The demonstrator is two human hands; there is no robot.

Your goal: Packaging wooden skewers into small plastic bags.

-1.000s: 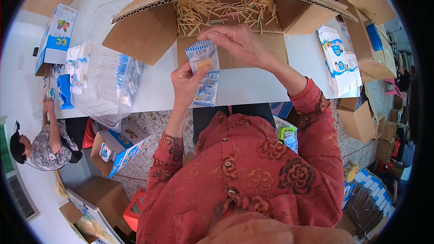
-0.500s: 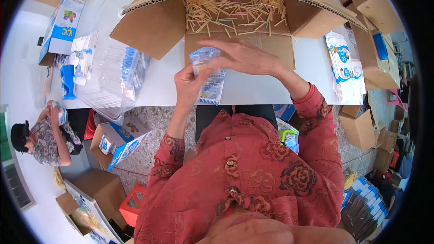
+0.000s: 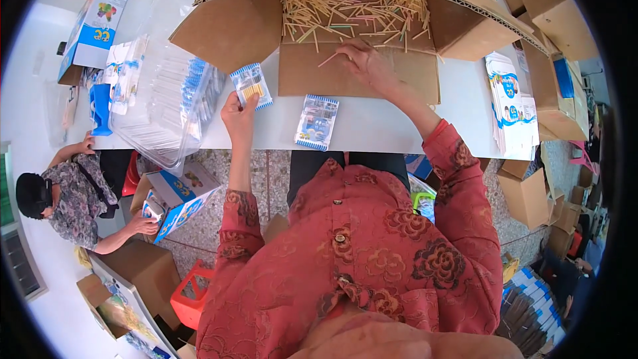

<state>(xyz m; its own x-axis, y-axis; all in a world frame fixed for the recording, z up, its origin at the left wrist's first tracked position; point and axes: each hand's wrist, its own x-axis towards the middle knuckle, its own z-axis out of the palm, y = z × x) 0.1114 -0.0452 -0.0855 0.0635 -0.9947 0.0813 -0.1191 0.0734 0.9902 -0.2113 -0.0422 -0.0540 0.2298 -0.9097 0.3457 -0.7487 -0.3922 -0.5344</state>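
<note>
My left hand [image 3: 238, 117] pinches a small blue-and-white packet [image 3: 246, 74] by its lower corner, at the left of the box flap. Yellowish sticks show through the packet's window. Over the flap, my right hand [image 3: 369, 68] has its fingers drawn together, with a thin pink stick [image 3: 327, 60] at the fingertips. Many thin yellow, pink and green sticks [image 3: 359, 13] lie loose in the open cardboard box [image 3: 359, 73]. A second blue-and-white packet [image 3: 317, 123] lies flat on the white table [image 3: 372, 129] near its front edge.
Left of the box, a clear plastic tray [image 3: 143, 143] holds several packets. Beyond it stand blue-and-white cartons [image 3: 93, 33]. Folded cartons [image 3: 510, 100] are stacked at the right. A co-worker [image 3: 73, 189] at far left reaches to a carton [image 3: 183, 193] beside the table.
My left hand has moved left with one packet; the other now lies on the table. My right hand has moved right, away from the packets, to the flap. The co-worker's hand has reached the carton.
</note>
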